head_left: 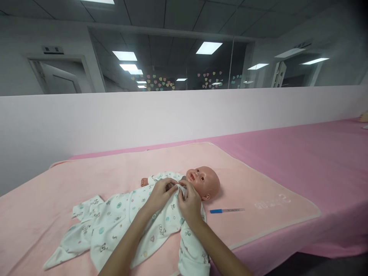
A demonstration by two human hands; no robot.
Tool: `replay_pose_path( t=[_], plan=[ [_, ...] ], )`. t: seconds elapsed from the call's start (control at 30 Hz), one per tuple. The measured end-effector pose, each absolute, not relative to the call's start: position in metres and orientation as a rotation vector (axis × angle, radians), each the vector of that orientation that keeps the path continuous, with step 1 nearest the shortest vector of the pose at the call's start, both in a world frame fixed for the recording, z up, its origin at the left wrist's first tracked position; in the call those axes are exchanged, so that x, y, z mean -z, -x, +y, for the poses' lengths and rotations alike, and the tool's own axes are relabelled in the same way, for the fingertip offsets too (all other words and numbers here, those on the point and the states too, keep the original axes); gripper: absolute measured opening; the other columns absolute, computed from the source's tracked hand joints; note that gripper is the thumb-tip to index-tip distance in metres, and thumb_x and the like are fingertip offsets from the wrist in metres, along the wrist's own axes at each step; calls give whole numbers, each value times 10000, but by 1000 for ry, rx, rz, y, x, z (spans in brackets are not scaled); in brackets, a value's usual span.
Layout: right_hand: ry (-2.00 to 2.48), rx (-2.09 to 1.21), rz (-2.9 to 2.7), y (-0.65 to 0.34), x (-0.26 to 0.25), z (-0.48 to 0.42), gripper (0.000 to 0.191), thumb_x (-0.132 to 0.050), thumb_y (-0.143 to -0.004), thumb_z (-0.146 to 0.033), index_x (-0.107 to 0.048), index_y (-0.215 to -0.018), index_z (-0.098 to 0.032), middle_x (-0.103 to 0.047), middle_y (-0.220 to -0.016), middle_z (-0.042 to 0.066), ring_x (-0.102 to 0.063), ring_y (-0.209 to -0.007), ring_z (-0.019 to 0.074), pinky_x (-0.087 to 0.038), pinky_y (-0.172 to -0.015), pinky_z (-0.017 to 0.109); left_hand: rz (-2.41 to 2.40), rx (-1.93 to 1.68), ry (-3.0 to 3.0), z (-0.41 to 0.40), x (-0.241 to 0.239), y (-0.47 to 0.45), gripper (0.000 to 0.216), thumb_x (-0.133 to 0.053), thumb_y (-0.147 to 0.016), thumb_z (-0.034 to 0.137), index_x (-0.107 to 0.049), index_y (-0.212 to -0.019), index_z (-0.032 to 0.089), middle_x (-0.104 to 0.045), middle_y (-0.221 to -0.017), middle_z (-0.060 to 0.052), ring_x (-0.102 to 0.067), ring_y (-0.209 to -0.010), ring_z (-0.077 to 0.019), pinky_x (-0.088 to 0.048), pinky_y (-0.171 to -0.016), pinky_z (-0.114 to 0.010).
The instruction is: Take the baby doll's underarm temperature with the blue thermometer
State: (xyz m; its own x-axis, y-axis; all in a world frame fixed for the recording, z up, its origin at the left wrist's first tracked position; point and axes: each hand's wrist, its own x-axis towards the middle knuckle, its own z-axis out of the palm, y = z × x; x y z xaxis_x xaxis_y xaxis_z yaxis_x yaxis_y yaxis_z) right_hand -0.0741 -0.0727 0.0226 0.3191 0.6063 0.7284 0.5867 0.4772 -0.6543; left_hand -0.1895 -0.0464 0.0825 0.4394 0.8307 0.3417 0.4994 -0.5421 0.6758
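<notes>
A bald baby doll lies on its back, its head toward the right. It wears a white patterned baby romper, spread out with the legs toward the left. At the neckline, just below the doll's chin, my left hand pinches the cloth. Close beside it, my right hand grips the collar edge from the other side. The fingertips of both hands nearly meet there, and they hide whatever fastening the collar has. One doll hand sticks out of the far sleeve; the near sleeve hangs toward me.
A thermometer-like clear stick with a blue cap lies right of the doll. Beneath everything is a peach blanket over a pink sheet. A low white wall runs along the back, with reflective glass above it.
</notes>
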Motion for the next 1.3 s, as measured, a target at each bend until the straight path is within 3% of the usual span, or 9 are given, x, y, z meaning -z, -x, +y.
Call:
replay_pose_path(
  t=[0.4, 0.67, 0.9, 1.0, 1.13, 1.3],
  plan=[
    [1137, -108, -1328, 73, -21, -73, 239, -375, -851, -275, -584, -910, -176, -604, -705, 21, -540, -577, 130, -418, -553, 223, 1110, -860, -2269, -48, -84, 190, 178, -460, -725, 250, -592, -806, 163, -559, -724, -14, -486, -658, -143, -378, -608, -245],
    [1134, -80, -1320, 73, -25, -75, 216, -383, -843, -239, -587, -811, -177, -588, -691, 20, -541, -609, 130, -420, -569, 225, 1111, -840, -2227, -48, -83, 191, 139, -473, -712, 268, -561, -733, 163, -485, -646, 9, -444, -623, -130, -349, -561, -225],
    [1102, 41, -1379, 75, -25, -77, 217, -451, -787, -205, -621, -920, -184, -602, -905, 63, -586, -819, 153, -472, -676, 237, 1019, -890, -1980, -46, -84, 190, 146, -444, -720, 233, -560, -735, 145, -516, -668, -4, -480, -655, -138, -390, -619, -239],
    [1139, 46, -1396, 75, -23, -74, 238, -417, -823, -210, -617, -948, -188, -598, -923, 69, -582, -864, 163, -472, -728, 255, 956, -868, -1909, -48, -87, 193, 172, -475, -736, 248, -585, -820, 145, -534, -715, -9, -484, -691, -133, -387, -647, -234],
    [1158, 70, -1380, 75, -20, -71, 267, -369, -858, -208, -607, -976, -178, -594, -953, 81, -575, -891, 169, -467, -729, 260, 918, -717, -1814, -52, -95, 214, 343, -602, -676, 266, -567, -1009, 192, -504, -765, 15, -394, -582, -80, -331, -542, -198],
    [1050, 149, -1531, 77, -24, -80, 246, -384, -862, -216, -624, -888, -171, -587, -793, 61, -570, -685, 129, -428, -593, 217, 919, -597, -1767, -56, -97, 241, 272, -636, -680, 303, -610, -917, 173, -344, -556, 59, -296, -513, -67, -237, -463, -192]
  ],
)
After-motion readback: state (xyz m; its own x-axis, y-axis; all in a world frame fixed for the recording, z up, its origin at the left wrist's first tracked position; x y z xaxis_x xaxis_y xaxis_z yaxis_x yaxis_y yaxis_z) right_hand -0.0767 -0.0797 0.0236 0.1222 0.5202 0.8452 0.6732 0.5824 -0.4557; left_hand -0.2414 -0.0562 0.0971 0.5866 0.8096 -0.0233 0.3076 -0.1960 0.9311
